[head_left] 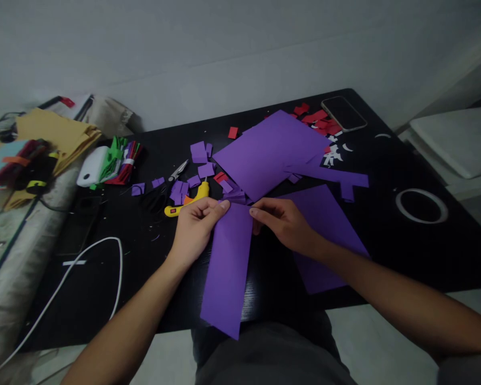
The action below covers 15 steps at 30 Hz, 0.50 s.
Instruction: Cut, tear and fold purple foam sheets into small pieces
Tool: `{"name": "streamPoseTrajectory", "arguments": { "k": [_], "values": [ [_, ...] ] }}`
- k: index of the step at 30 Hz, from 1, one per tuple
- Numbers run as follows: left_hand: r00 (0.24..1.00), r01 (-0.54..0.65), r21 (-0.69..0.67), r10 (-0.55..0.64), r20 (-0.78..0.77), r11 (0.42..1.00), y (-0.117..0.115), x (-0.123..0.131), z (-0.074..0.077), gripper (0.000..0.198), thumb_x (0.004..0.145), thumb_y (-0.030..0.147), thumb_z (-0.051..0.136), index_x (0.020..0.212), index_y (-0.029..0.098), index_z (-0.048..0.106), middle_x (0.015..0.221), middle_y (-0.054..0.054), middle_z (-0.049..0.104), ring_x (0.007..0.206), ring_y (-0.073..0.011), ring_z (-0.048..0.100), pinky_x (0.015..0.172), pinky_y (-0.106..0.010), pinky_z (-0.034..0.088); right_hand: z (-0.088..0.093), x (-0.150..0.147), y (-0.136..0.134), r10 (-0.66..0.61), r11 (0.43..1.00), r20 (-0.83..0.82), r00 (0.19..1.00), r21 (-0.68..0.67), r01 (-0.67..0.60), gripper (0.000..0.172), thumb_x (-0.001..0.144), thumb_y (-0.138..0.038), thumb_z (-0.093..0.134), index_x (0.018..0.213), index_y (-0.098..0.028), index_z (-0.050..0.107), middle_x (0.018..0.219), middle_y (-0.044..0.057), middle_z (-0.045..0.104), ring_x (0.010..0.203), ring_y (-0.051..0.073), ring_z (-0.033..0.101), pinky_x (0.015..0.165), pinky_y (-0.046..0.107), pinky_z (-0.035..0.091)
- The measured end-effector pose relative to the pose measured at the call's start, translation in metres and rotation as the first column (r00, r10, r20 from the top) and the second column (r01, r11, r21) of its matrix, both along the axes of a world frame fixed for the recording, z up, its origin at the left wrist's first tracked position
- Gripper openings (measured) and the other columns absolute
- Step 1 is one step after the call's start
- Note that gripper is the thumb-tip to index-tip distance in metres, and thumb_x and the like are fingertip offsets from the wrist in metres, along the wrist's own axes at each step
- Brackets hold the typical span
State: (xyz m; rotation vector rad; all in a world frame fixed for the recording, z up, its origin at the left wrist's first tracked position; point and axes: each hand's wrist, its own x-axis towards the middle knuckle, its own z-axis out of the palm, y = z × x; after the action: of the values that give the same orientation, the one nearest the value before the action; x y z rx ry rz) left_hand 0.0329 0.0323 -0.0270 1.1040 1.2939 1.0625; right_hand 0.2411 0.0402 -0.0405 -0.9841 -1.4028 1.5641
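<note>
A long strip of purple paper [228, 267] is held up by its far end between my two hands, and its near end hangs past the table's front edge. My left hand [198, 222] pinches the strip's upper left corner, thumb on top. At the upper right corner, my right hand [282, 222] grips it between thumb and fingers. Just beyond my left hand lies a yellow glue gun [202, 191]. Under my right forearm is a flat purple sheet [324, 224]. Another large purple sheet [272, 152] lies farther back, over small paper pieces.
Scissors [176, 174] and small purple pieces [199, 152] lie left of centre. Red scraps [324, 124] and a phone [344, 113] are at the back right, a white ring [421, 206] at the right. A white cable [92, 243] loops across the left side, near bundled coloured sticks [120, 160].
</note>
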Motion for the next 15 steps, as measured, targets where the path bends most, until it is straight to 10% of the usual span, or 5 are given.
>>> {"name": "streamPoseTrajectory", "arguments": {
  "k": [15],
  "values": [
    [0.996,-0.036,0.041,0.039,-0.082,0.999,0.0023,0.0005,0.0015,0.037,0.08,0.051,0.081,0.073,0.016,0.073,0.055,0.003,0.055,0.048,-0.0083,0.041,0.046,-0.021,0.032,-0.0001,0.0002,-0.0005,-0.044,0.998,0.048,0.998,0.046,0.042,0.027,0.093,-0.043,0.068,0.081,-0.019,0.07,0.066,-0.001,0.067,0.063,0.014,0.065,0.067,0.03,0.056]
  ]
}}
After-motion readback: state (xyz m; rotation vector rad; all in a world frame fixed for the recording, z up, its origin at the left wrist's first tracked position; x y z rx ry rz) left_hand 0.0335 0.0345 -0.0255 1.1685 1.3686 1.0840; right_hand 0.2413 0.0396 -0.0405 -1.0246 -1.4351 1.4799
